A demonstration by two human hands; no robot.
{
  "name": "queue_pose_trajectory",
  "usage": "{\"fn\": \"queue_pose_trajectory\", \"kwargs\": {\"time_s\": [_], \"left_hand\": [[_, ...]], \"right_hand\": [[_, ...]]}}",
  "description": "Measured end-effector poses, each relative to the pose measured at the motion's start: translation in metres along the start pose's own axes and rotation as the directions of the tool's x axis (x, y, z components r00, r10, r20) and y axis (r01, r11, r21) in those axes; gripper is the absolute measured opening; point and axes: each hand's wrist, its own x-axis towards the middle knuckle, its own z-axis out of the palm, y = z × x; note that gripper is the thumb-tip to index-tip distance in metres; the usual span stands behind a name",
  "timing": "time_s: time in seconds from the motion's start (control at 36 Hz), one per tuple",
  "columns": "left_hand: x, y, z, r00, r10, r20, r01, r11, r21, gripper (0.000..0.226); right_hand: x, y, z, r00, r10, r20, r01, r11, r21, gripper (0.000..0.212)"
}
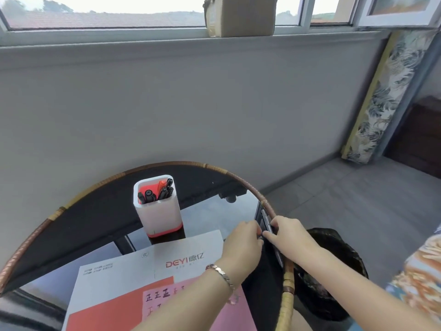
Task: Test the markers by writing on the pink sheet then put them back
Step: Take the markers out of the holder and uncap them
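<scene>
Both hands meet at the right edge of a round bench (100, 211) with a dark glass top and a wicker-wrapped rim. The left hand (242, 244), with a metal bracelet (220, 274) on its wrist, has its fingers curled toward the right hand (290, 235), and the fingertips of the two come together over a small dark thing that may be a marker (262, 238); so little of it shows between the fingers that I cannot tell what it is, or which hand has hold of it. Just beyond the hands a flat dark object (265, 220) lies along the rim.

A white pen holder (158, 211) with a red base stands upright on the glass, left of the hands and apart from them. Inside it stand several markers (157, 191), black ones and at least one red, caps up.

Nearer the person lies a white and red folder (114, 292) printed with "DEYI", its far edge just in front of the holder. On it rests the pink sheet (233, 311), partly covered by the left forearm, with rows of hand-written characters in dark and reddish ink at its upper left.

A bin lined with a black bag (334, 271) stands on the tiled floor to the right of the bench, below the right forearm. A cardboard box (241, 15) sits on the window sill above the grey wall.
</scene>
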Motion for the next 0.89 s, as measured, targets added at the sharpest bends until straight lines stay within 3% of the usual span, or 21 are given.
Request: {"fn": "queue_pose_trajectory", "kwargs": {"time_s": [0.19,0.36,0.47,0.61,0.89], "left_hand": [[0.005,-0.002,-0.001,0.996,0.059,-0.061,-0.060,0.998,-0.012,0.028],[-0.024,-0.024,-0.032,0.985,0.111,-0.135,-0.115,0.993,-0.018,0.025],[-0.052,-0.052,-0.060,0.974,0.104,-0.200,-0.114,0.993,-0.035,0.024],[-0.082,-0.085,-0.095,0.961,-0.004,-0.276,-0.019,0.997,-0.081,0.023],[-0.113,-0.122,-0.120,0.940,-0.066,-0.334,0.039,0.995,-0.089,0.024]], "right_hand": [[-0.001,0.005,-0.008,0.999,-0.035,-0.037,0.036,0.999,0.033,0.022],[-0.004,-0.039,-0.019,0.970,-0.225,-0.094,0.237,0.961,0.141,0.023],[-0.002,-0.093,-0.017,0.907,-0.400,-0.133,0.419,0.893,0.167,0.021],[-0.003,-0.160,-0.006,0.800,-0.573,-0.180,0.598,0.786,0.156,0.027],[0.012,-0.199,0.016,0.855,-0.489,-0.173,0.499,0.867,0.017,0.025]]}}
